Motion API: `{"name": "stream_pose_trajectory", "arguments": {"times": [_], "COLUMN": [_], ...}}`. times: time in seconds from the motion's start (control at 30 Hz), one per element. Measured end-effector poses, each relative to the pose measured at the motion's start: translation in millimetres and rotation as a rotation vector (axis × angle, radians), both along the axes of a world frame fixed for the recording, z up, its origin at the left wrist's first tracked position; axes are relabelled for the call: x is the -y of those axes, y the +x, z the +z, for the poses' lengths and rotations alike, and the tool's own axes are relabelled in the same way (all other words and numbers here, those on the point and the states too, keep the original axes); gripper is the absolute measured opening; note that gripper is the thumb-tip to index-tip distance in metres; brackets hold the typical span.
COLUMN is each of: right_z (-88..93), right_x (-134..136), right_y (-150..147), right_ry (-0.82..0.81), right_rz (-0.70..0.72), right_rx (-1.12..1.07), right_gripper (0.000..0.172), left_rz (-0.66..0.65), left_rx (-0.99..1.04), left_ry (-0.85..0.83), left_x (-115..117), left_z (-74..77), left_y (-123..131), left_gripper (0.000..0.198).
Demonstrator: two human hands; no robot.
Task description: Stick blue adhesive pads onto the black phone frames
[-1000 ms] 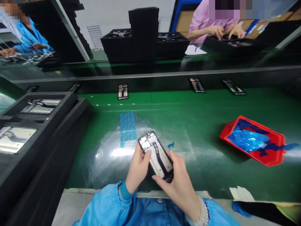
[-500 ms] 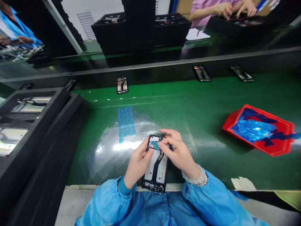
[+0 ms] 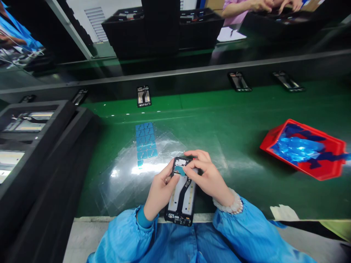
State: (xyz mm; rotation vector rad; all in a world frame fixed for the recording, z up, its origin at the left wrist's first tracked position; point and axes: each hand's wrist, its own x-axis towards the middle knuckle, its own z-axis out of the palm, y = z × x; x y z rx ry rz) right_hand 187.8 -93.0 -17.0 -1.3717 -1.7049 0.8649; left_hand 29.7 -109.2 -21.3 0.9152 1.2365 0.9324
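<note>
An opened phone [image 3: 189,197] with its inner parts showing tilts toward me at the table's front edge. My left hand [image 3: 161,190] grips its left side, thumb on the upper inner part. A small blue sticker [image 3: 179,170] lies on the phone's upper section. Closed together, the thumb and forefinger of my right hand [image 3: 210,175] pinch at the sticker's right edge; their tips hide that edge. The other right fingers reach past the phone's top. Just beyond my left hand are clear plastic sheets [image 3: 123,182], with rows of blue stickers [image 3: 146,140] on them.
On the right stands a red bin [image 3: 330,171] holding blue film scraps [image 3: 298,148]. Black foam trays [image 3: 55,146] with phones fill the left. Several opened phones, one in the middle [image 3: 144,96], line the green table's [image 3: 241,128] back. A co-worker's hands [image 3: 276,5] show behind the divider.
The view has shifted slightly. My right fingertips have moved very little over the blue sticker, which now looks flatter on the phone. The left hand keeps its grip.
</note>
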Motion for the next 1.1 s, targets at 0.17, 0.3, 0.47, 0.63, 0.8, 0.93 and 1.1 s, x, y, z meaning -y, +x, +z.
{"name": "stream_pose_trajectory", "arguments": {"times": [0.17, 0.3, 0.47, 0.63, 0.8, 0.93, 1.1], "right_z": [-0.9, -0.8, -0.9, -0.6, 1.1, 2.5, 5.2], "right_x": [0, 0, 0, 1, 1, 1, 3], "right_y": [0, 0, 0, 0, 0, 1, 2], "right_ry": [0.01, 0.018, 0.029, 0.024, 0.023, 0.025, 0.043], "right_rz": [-0.002, 0.009, 0.014, 0.006, 0.007, 0.014, 0.036], "right_rx": [0.024, 0.032, 0.026, 0.021, 0.024, 0.029, 0.033], "right_gripper": [0.019, 0.019, 0.018, 0.018, 0.019, 0.019, 0.018], "left_rz": [-0.01, -0.019, -0.038, -0.082, -0.08, -0.076, -0.056], "left_rx": [-0.005, -0.009, -0.008, -0.015, -0.004, 0.008, -0.048], "left_ry": [0.017, 0.023, 0.015, 0.037, 0.03, 0.019, 0.068], "left_x": [0, 1, 1, 1, 2, 2, 2], "left_z": [-0.2, 0.7, -0.1, -0.6, 2.3, 5.4, 9.2], "left_y": [0, 0, 0, 0, 1, 3, 6], "left_gripper": [0.052, 0.051, 0.052, 0.049, 0.049, 0.048, 0.033]}}
